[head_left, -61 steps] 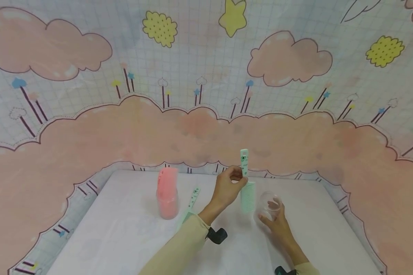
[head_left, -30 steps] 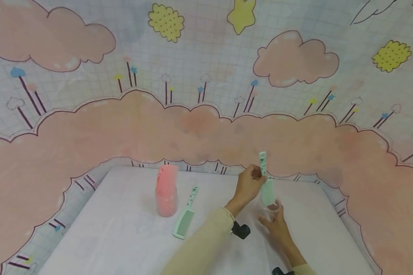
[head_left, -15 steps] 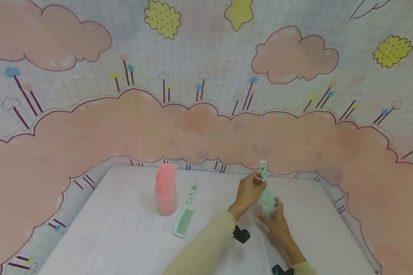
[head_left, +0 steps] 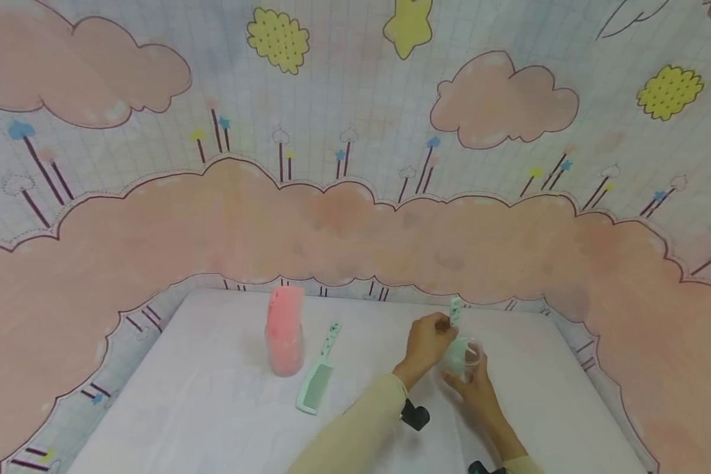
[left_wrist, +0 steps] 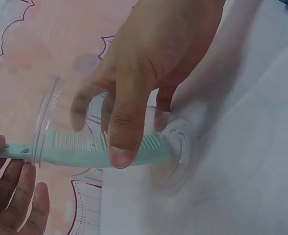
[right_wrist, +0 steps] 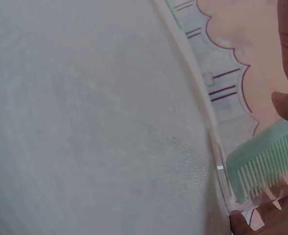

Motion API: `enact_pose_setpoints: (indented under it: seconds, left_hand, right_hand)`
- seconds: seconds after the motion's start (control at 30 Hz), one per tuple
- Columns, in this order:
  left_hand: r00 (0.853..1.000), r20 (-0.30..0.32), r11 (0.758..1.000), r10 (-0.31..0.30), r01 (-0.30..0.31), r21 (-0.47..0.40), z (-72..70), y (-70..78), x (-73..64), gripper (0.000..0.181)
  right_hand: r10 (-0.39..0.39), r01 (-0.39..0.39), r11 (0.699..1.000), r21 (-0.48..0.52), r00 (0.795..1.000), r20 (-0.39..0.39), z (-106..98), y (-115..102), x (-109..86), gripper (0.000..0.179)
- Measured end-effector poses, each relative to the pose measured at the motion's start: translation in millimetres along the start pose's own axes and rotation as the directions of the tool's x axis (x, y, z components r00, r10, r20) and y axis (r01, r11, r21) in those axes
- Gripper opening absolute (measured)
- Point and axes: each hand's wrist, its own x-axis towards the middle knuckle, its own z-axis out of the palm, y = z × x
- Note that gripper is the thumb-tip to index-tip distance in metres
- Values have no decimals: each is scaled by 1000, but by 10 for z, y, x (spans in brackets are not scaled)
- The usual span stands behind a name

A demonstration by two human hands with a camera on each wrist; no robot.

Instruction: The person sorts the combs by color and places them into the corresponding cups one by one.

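My left hand (head_left: 426, 345) pinches a mint-green comb (left_wrist: 80, 157) by its patterned handle. The comb points teeth-end down inside a clear plastic cup (left_wrist: 180, 152), its broad end near the cup's base, and the handle sticks out past the rim. Fingers and thumb of my right hand (head_left: 478, 388) curl round the cup's wall and hold it steady on the table. In the right wrist view the comb's toothed end shows through the cup close to the base. A second mint-green comb (head_left: 316, 385) lies flat on the table, left of my left forearm.
A tall pink object (head_left: 286, 313) stands in another clear cup (head_left: 286, 359) at the left of the white-covered table (head_left: 213, 408). Behind the table's far edge hangs a cloth (head_left: 332, 230) printed with clouds and stars.
My left hand has carried the comb rightward over the clear cup, then lowered it inside. The right hand has stayed round the cup. The comb on the table has come into fuller view.
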Motion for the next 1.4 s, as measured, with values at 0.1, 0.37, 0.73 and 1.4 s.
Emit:
enact_pose_setpoints:
  seconds: [0.1,0.37,0.73,1.4]
  left_hand:
    - [1000,3,1000,-11,11,7,41,-34,-65,13]
    - [1000,-1,1000,4,-4,21,5,-53,-16,15]
    - [998,12,998,55,-56,26,-167,-101,-46,16]
    - [989,-8,987,151,-150,60,-760,-303,-135,21]
  right_hand:
    - [15,-15,1000,5,1000,7,-5,53,-60,99]
    - [-54,54,998,26,999,-6,25,53,-14,93]
    - [-16,16,999,33,1000,-1,33,22,-7,96]
    - [72,-72,997,11,997,23,12,13,28,102]
